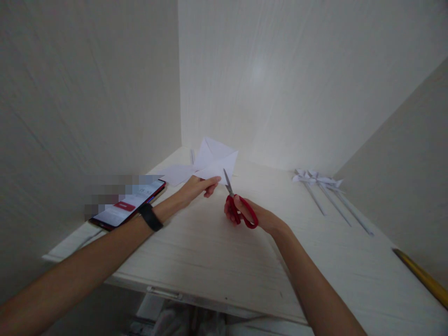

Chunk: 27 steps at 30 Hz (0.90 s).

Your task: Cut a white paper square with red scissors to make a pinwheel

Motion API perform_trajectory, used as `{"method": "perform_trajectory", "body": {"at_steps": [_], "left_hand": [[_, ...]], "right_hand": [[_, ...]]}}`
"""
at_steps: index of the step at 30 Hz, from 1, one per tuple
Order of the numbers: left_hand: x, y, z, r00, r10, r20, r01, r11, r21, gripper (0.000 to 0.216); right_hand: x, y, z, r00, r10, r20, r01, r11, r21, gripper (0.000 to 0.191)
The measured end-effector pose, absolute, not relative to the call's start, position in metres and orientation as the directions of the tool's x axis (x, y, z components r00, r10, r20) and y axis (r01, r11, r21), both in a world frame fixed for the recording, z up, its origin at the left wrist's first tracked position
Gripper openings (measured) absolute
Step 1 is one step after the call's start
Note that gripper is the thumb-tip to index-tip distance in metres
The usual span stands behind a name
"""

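Note:
My left hand [201,187] pinches the lower edge of a creased white paper square [219,156] and holds it up above the table. A dark band circles my left wrist. In my right hand [245,210] is a pair of red-handled scissors [229,186], fingers through the loops. The blades point up at the paper's lower right part, close to my left fingertips; whether they touch the paper I cannot tell. Another white sheet [178,174] lies on the table just left of the held paper.
Several paper pinwheels on white sticks [317,179] lie at the right. A phone [128,205] with a lit screen rests at the left. A yellow, long object [420,275] sits by the right wall. Walls enclose the white table [210,261] on three sides.

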<state>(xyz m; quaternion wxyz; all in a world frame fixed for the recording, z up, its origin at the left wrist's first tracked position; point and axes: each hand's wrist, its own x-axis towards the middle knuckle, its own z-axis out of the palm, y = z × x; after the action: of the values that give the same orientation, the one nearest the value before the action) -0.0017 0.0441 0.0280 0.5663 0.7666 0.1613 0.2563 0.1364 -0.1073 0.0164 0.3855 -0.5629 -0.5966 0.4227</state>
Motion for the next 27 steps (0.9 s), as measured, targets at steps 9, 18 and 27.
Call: {"method": "perform_trajectory", "body": {"at_steps": [9, 18, 27], "left_hand": [[0.0011, 0.0455, 0.0255, 0.802, 0.553, 0.225, -0.053, -0.31, 0.949, 0.041], [-0.0007, 0.0435, 0.0284, 0.801, 0.547, 0.243, -0.069, -0.319, 0.945, 0.041], [0.0029, 0.0482, 0.0203, 0.806, 0.53, 0.262, -0.121, -0.285, 0.951, 0.046]], "right_hand": [[0.1389, -0.1058, 0.011, -0.052, 0.999, -0.016, 0.323, 0.001, -0.946, 0.07], [0.1368, -0.1061, 0.0132, -0.037, 0.999, -0.034, 0.331, -0.02, -0.943, 0.07], [0.1346, -0.1057, 0.0156, 0.002, 0.998, -0.062, 0.288, -0.06, -0.956, 0.066]]}}
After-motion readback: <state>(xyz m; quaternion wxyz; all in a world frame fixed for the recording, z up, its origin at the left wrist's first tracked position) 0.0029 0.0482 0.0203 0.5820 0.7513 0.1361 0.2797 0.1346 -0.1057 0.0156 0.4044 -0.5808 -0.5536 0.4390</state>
